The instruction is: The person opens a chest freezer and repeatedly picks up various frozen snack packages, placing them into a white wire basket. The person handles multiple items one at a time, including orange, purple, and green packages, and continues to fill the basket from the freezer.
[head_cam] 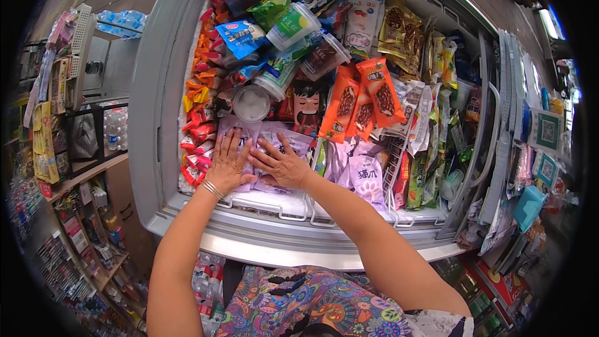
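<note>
Both my hands reach into an open chest freezer full of wrapped ice creams. My left hand (228, 161), with bangles at the wrist, lies flat, fingers spread, on light purple ice cream packets (243, 186). Beside it my right hand (282, 161) rests palm down on the same packets, its fingertips close to the left hand's. Just above the hands sits a round clear-lidded tub (252, 103). A packet with a cartoon face (307, 106) is up and to the right. Orange ice cream wrappers (362, 98) lie further right, over more purple packets (366, 178).
White wire dividers (393, 164) split the freezer. Its grey rim (152, 93) runs along the left, and the front edge (281, 250) crosses below my forearms. Shelves of small goods (89, 238) stand at left. Hanging packets and cards with printed codes (546, 132) are at right.
</note>
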A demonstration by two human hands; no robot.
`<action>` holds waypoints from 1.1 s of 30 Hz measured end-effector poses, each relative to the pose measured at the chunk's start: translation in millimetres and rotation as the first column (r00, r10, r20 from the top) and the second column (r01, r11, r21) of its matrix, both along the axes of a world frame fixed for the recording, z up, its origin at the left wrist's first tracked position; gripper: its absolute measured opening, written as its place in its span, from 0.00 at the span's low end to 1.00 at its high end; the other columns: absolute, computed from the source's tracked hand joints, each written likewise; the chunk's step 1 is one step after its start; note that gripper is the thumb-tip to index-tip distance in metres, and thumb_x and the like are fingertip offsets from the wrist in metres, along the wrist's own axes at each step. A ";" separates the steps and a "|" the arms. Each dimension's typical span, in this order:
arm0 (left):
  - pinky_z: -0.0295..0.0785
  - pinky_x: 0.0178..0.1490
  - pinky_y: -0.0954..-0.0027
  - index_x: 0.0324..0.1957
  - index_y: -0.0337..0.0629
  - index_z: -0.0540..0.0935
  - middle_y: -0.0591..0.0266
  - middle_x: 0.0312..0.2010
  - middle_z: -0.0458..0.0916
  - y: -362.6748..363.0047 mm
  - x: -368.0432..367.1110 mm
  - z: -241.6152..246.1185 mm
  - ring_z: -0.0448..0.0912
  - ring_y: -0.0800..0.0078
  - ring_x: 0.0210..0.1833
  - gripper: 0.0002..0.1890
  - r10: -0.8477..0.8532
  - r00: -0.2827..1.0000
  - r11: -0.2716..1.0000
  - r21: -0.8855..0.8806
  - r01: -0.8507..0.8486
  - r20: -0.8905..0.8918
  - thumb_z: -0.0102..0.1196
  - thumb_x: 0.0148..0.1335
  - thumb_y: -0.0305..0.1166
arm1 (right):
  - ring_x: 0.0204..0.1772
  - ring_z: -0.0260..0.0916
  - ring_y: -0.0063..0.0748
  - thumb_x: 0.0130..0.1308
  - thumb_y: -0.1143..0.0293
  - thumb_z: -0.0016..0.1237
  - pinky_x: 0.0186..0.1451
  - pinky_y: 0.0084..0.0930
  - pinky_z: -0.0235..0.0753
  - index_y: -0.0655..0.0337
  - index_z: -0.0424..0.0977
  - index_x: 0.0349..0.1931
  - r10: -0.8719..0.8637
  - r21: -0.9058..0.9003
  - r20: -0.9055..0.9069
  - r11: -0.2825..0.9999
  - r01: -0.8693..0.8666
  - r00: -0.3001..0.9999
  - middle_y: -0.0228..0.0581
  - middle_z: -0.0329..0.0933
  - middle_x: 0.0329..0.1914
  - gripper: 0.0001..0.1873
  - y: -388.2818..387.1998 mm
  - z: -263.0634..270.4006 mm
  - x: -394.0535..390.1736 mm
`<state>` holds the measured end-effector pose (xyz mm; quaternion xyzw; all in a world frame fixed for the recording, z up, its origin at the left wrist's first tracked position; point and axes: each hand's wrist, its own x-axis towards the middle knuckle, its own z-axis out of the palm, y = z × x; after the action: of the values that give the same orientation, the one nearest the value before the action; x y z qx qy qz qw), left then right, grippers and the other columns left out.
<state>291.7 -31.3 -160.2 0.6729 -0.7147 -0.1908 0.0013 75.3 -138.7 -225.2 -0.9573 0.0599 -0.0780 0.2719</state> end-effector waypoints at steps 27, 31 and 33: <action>0.76 0.56 0.58 0.59 0.28 0.73 0.39 0.47 0.83 -100.9 -265.2 -45.8 0.82 0.47 0.52 0.29 0.872 0.418 0.441 0.783 -0.439 -0.256 0.60 0.60 0.37 | 0.57 0.72 0.63 0.52 0.67 0.67 0.56 0.49 0.75 0.71 0.63 0.60 -0.693 -0.026 -0.698 0.275 0.961 0.179 0.65 0.73 0.52 0.37 -37.0 76.6 -231.5; 0.74 0.54 0.60 0.57 0.27 0.73 0.43 0.48 0.82 -74.1 -293.8 -144.7 0.81 0.55 0.50 0.29 0.947 0.300 0.280 0.761 -0.585 -0.118 0.64 0.54 0.32 | 0.46 0.79 0.61 0.52 0.62 0.70 0.50 0.50 0.77 0.68 0.69 0.53 -0.636 0.023 -0.749 0.255 0.967 0.185 0.60 0.81 0.38 0.32 -47.4 92.9 -240.5; 0.74 0.53 0.62 0.57 0.28 0.71 0.46 0.50 0.81 -69.1 -299.6 -153.1 0.80 0.59 0.49 0.33 0.972 0.203 0.220 0.760 -0.612 -0.118 0.68 0.50 0.30 | 0.45 0.81 0.57 0.54 0.63 0.68 0.49 0.46 0.78 0.67 0.72 0.46 -0.705 0.106 -0.687 0.140 0.984 0.174 0.58 0.82 0.39 0.25 -52.8 110.4 -252.7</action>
<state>-7.9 -100.4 -313.2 0.8191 -0.0859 -0.5523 0.1286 -177.3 -191.5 -114.8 -0.5899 0.6994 0.0380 0.4018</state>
